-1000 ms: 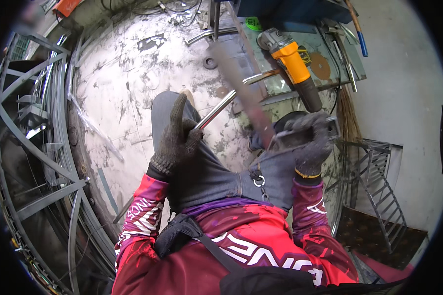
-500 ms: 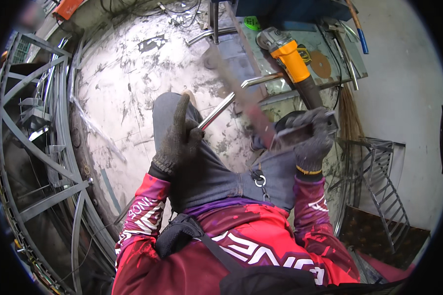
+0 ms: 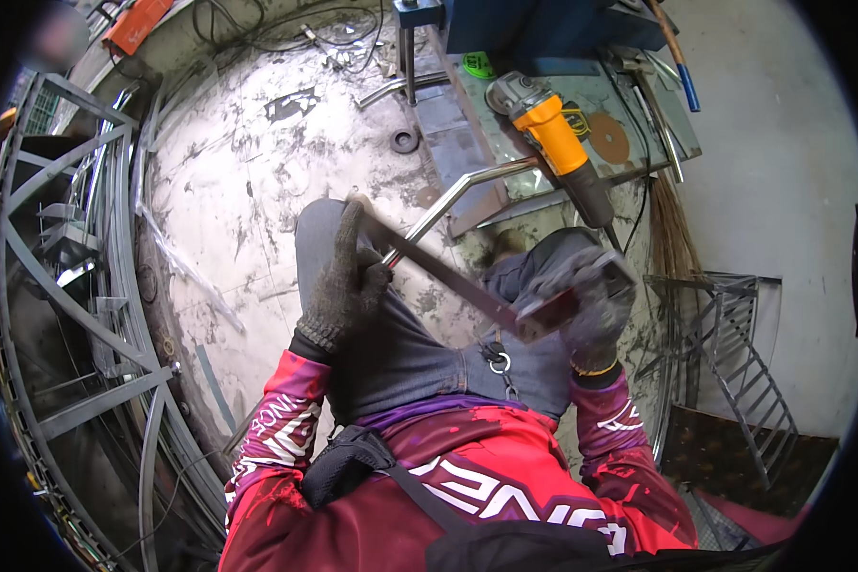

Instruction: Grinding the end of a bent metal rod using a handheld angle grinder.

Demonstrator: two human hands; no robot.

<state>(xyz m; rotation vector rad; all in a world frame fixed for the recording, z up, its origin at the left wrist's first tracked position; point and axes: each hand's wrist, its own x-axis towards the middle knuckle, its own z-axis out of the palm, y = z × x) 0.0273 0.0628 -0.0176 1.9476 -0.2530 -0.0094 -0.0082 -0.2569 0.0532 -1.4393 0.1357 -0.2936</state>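
- Swinging to 10 o'clock, the dark blade (image 3: 448,276) now crosses the bent tube (image 3: 439,207), contact unclear.
- Our left hand (image 3: 346,288) grips the tube's 7 o'clock end.
- Our right hand (image 3: 593,307), blurred, clasps the blade's base.

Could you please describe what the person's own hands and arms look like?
The left hand and right hand wear dark grey knitted gloves; the right one has a yellow edge at the wrist. The long sleeves are patterned red and purple, with white lettering and black cuffs.
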